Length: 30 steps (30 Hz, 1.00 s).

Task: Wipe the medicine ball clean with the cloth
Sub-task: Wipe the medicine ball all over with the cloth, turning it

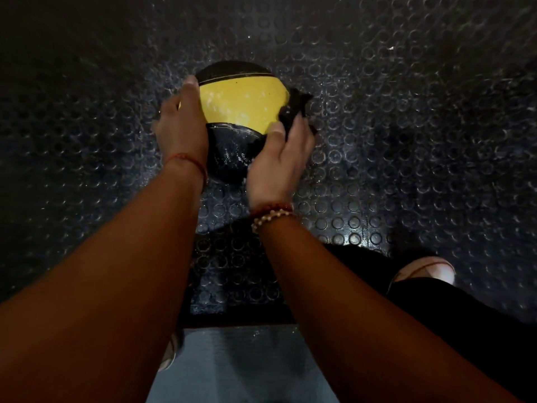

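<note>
Head view: the medicine ball (241, 103), black with a yellow band, sits on the studded floor (406, 112) between the two hands. The left hand (181, 123) lies flat against the ball's left side, digits extended along the curve, steadying it. The right hand (276, 167) pinches the dark cloth (296, 109) between thumb and fingers and holds it against the ball's right side.

Handling, as judged: the ball is likely heavy and firm, with a textured skin that gives fair grip. Its round form lets it roll on the floor, so it needs bracing from the side opposite the wiping pressure. The cloth is soft and limp and conforms to the curve.

Visibility limits: the ball's underside and far face are hidden. The black cloth merges with the black panel, so its full extent is unclear. The left fingertips cannot be made out. Low light obscures any remaining dirt apart from pale specks on the yellow band.
</note>
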Each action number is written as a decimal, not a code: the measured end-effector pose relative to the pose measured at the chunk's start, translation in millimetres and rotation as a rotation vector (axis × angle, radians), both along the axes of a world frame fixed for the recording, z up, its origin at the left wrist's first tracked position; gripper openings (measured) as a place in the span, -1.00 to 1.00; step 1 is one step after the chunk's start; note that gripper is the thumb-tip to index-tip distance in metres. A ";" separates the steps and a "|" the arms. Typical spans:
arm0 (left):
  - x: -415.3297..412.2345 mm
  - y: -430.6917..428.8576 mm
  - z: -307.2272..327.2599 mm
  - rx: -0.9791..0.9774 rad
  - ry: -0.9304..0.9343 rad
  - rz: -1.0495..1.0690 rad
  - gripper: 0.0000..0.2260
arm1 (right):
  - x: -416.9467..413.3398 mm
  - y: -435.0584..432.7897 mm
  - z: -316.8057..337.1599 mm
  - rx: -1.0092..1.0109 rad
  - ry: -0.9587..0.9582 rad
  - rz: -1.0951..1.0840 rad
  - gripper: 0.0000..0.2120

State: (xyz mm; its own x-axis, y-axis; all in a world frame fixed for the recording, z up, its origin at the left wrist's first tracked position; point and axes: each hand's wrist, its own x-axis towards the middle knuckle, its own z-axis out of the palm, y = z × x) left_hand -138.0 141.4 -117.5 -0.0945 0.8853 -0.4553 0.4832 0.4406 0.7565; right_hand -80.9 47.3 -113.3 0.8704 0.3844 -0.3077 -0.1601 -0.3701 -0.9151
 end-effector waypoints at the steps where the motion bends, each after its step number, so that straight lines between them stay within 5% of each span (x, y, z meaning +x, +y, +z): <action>1: -0.1 1.1 0.3 0.007 0.002 0.011 -0.29 | -2.0 0.5 1.2 0.000 -0.067 0.048 -0.58; 6: 3.5 -4.5 2.7 -0.003 -0.034 -0.015 -0.28 | 34.8 14.0 -2.3 -0.067 -0.174 0.192 -0.65; 12: 5.3 -8.4 4.3 -0.025 -0.061 0.056 -0.28 | 74.3 20.7 -5.7 -0.094 0.354 0.123 -0.71; 15: 4.9 -7.0 2.2 -0.032 -0.072 0.069 -0.28 | 60.0 10.5 -9.2 -0.089 0.452 -0.020 -0.63; 20: 7.2 -2.7 -1.3 -0.009 -0.063 0.081 -0.29 | 16.0 -0.7 -7.9 -0.042 0.238 -0.102 -0.60; 25: 5.8 0.4 -13.3 0.033 -0.060 0.017 -0.41 | 8.7 1.8 -7.7 -0.024 -0.165 0.089 -0.58; 30: 0.0 -0.1 -14.5 0.121 -0.017 -0.021 -0.48 | 43.4 21.2 -3.6 -0.117 -0.301 0.258 -0.66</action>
